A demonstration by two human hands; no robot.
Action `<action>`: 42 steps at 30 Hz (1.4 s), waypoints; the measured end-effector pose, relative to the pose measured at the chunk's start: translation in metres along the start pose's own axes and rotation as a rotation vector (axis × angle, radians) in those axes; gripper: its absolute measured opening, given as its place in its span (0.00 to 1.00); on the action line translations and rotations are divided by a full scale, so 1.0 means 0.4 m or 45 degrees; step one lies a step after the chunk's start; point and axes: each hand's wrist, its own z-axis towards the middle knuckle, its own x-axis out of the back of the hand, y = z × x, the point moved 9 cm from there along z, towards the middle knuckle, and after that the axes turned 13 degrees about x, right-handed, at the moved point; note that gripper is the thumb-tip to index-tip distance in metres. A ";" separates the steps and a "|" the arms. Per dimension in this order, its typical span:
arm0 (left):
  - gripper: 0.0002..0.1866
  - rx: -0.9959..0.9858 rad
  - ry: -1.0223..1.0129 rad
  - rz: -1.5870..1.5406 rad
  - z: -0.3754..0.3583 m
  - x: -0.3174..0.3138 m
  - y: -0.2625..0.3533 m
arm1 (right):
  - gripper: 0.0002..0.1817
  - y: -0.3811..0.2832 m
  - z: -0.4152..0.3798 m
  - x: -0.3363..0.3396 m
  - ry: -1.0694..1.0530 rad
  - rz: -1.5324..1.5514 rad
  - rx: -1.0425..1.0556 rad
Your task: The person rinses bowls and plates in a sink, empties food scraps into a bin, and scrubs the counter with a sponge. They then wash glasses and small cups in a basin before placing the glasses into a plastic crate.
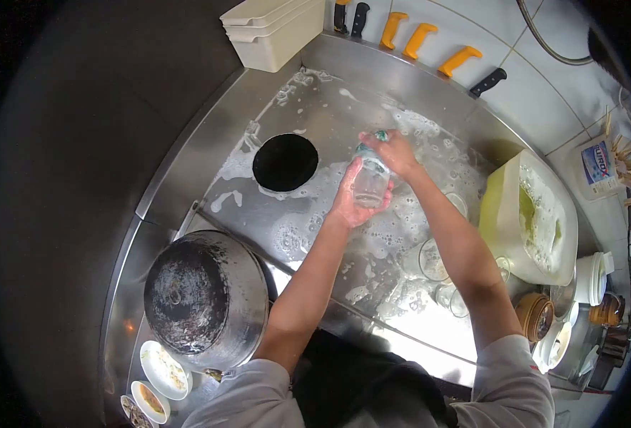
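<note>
A clear drinking glass [370,188] is held tilted above the wet, sudsy steel sink counter [330,135]. My left hand [352,202] is wrapped round it from below and from the left side. My right hand [395,153] is closed at the glass's upper end, on a teal-green and whitish scrubbing pad [380,135]. Fingers cover most of the pad, so its full shape is hidden. Several more glasses, among them one glass [433,261], are on the counter by my right forearm.
A round dark hole [285,162] opens in the counter. On the right stands a tub of foamy, yellow-green water [497,207]. A blackened pot [201,292] sits upside down at left, near food-stained dishes [164,369]. Knives [419,41] line the back wall beside stacked cream bins [276,39].
</note>
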 end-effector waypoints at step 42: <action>0.32 -1.016 2.116 2.745 -0.314 0.212 0.170 | 0.27 0.726 -0.416 0.906 0.323 -0.982 -0.104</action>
